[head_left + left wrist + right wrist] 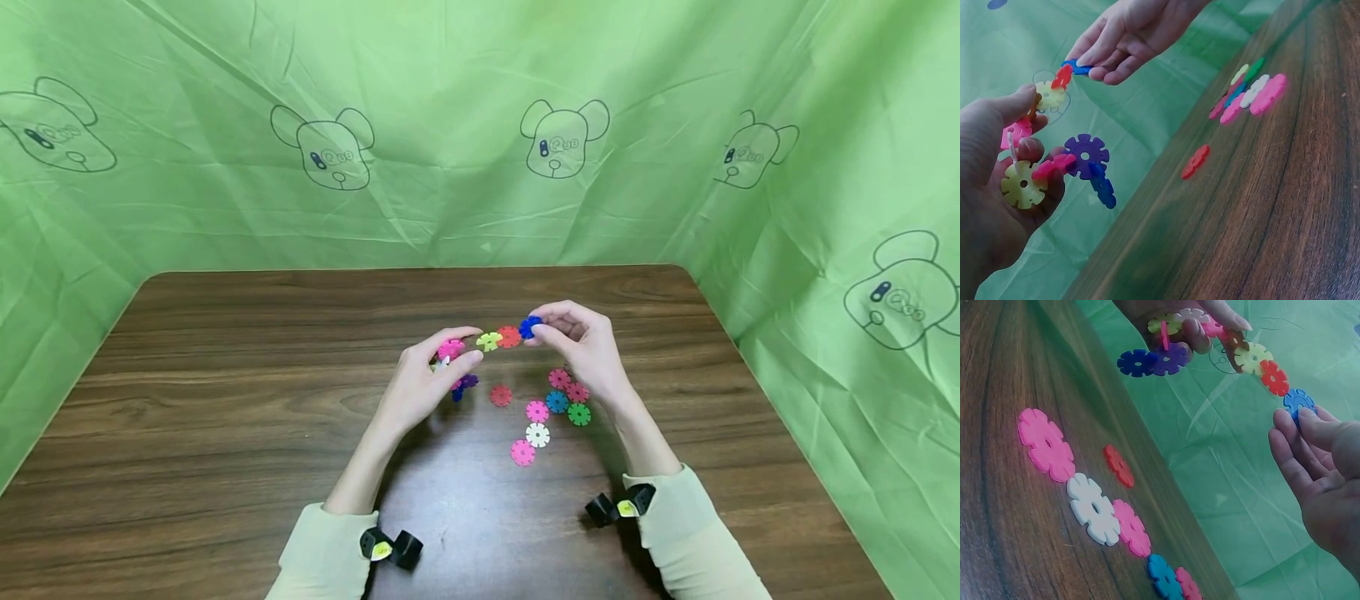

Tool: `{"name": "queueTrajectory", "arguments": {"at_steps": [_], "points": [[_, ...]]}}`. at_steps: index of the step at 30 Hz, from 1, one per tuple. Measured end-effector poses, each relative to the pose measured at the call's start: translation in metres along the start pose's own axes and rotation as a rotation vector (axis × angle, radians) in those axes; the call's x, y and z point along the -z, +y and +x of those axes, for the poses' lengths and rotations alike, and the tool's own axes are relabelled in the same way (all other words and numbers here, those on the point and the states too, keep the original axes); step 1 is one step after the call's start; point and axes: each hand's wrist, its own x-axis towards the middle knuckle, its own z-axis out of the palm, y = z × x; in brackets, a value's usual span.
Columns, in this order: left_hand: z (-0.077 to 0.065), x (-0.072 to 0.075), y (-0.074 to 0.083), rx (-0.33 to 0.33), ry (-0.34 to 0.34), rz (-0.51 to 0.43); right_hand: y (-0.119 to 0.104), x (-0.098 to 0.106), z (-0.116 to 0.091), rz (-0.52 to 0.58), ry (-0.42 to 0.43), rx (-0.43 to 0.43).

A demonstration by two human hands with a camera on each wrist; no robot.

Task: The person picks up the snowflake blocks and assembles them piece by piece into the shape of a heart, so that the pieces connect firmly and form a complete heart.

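Above the table my left hand [420, 379] holds a chain of interlocking plastic discs, its thumb and a finger pinching an orange disc [1235, 349]. On one side of that grip hang pink, white and yellow discs [1022, 185], then a pink one, a purple disc [1085, 156] and a dark blue disc [1137, 363]. On the other side a pale yellow disc [1254, 358] and a red disc [1274, 378] stretch toward my right hand [592, 350]. Between its thumb and fingers, my right hand pinches a blue disc [1299, 403] right at the red one's edge.
A loose red disc [501, 395] lies on the wooden table [225, 417] below the hands. To its right lie several more, among them a white disc [537, 435], a green disc [579, 414] and a teal disc [557, 402]. Green cloth [450, 217] surrounds the table's back and sides.
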Motion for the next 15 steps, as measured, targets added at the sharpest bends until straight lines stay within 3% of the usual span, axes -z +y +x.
{"name": "queueTrajectory", "arguments": {"at_steps": [8,15], "points": [[0.0001,-0.0001,0.0008,0.009,-0.018,0.002,-0.0008,-0.0032,-0.0005,-0.002,-0.004,0.006],[-0.0002,-0.0003,-0.0014,-0.019,-0.057,-0.038,0.0010,-0.0076,-0.0021,0.070,0.012,-0.035]]}}
